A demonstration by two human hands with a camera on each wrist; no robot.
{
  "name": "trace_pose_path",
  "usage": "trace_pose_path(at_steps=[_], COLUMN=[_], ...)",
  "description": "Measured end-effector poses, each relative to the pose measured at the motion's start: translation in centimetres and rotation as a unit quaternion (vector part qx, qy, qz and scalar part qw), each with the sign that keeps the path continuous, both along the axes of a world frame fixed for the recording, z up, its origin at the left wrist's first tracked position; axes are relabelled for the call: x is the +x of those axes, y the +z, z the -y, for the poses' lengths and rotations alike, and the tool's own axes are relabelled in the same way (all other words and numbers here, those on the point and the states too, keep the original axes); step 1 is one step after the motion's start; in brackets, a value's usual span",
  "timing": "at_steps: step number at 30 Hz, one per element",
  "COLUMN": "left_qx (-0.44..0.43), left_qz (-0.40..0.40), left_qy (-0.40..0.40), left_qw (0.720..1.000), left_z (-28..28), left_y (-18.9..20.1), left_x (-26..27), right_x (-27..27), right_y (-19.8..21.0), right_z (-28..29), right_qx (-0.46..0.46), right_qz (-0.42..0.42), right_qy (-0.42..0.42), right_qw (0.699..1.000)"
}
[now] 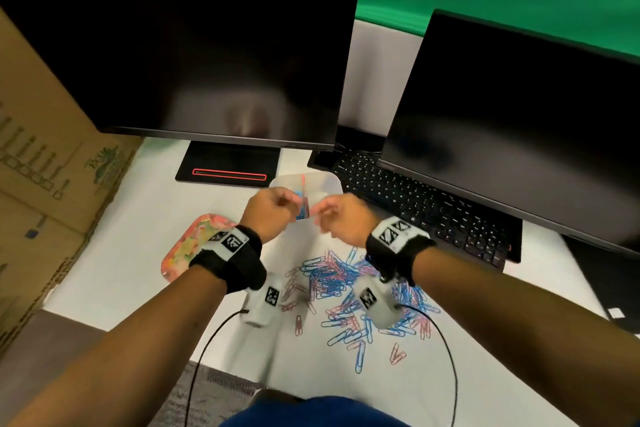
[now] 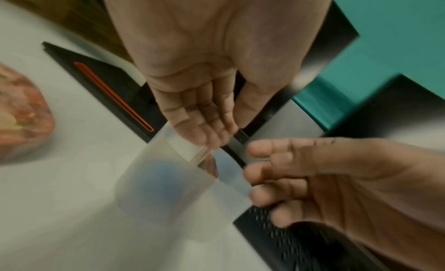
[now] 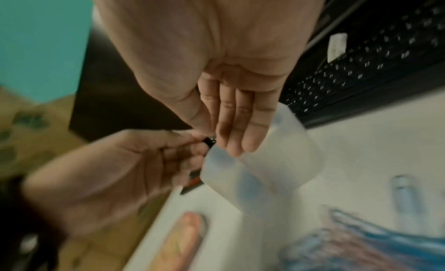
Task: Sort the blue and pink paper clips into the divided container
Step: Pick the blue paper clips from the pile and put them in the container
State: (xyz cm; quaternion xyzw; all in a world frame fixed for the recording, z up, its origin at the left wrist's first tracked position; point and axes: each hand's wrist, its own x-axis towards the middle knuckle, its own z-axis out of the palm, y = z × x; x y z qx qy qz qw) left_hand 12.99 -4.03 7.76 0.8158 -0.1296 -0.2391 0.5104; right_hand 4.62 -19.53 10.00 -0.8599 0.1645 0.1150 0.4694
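Note:
A translucent divided container [image 1: 322, 181] stands on the white table behind a loose pile of blue and pink paper clips [image 1: 332, 277]. Blue clips show through its left compartment [image 2: 163, 180] and pink ones in the compartment beside it. My left hand [image 1: 290, 202] hovers over the container's left side, fingers [image 2: 204, 130] straight and pointing down, with no clip visible in them. My right hand [image 1: 322, 216] hovers over its right side, fingers [image 3: 236, 130] also extended and thumb alongside, holding nothing I can see. The frames are motion-blurred.
A floral tray [image 1: 187, 250] lies left of my left wrist. Behind the container are a monitor stand [image 1: 228, 163] and a black keyboard [image 1: 415, 204] under two dark monitors. A cardboard box [image 1: 41, 166] lines the left side. Cables trail from both wrists.

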Motion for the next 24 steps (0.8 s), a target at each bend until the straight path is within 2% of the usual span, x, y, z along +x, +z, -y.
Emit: trace_pose_path(at_steps=[3, 5, 7, 9, 11, 14, 18, 24], left_qx=[0.065, 0.108, 0.17, 0.211, 0.235, 0.267, 0.29, 0.304], left_qz=[0.087, 0.098, 0.124, 0.15, 0.174, 0.201, 0.214, 0.22], left_qy=[-0.144, -0.227, -0.305, -0.35, -0.362, -0.368, -0.375, -0.361], left_qw=[0.984, 0.963, 0.929, 0.9, 0.885, 0.868, 0.854, 0.854], left_z=[-0.6, -1.0, -0.6, -0.2, 0.2, 0.5, 0.5, 0.5], left_y=[-1.4, -2.5, -3.7, -4.8, -6.0, -7.1, -7.7, -8.5], left_x=[-3.4, -5.4, -7.6, -9.4, -11.0, -12.2, -12.6, -12.8], right_x=[-5.9, -9.4, -12.7, -15.4, -17.3, -18.3, -18.0, -17.7], right_y=[-1.5, -2.8, -4.5, -6.7, -8.3, -9.6, -10.4, -10.9], right_z=[1.2, 1.5, 1.8, 2.0, 2.0, 1.5, 0.9, 0.3], right_qx=[-0.112, -0.192, -0.238, -0.256, -0.275, -0.323, -0.342, -0.345], right_qz=[-0.033, -0.058, -0.068, -0.046, -0.025, 0.046, 0.081, 0.09], right_qy=[0.145, 0.252, 0.337, 0.395, 0.433, 0.457, 0.443, 0.435], right_qw=[0.983, 0.947, 0.908, 0.881, 0.858, 0.827, 0.824, 0.827])
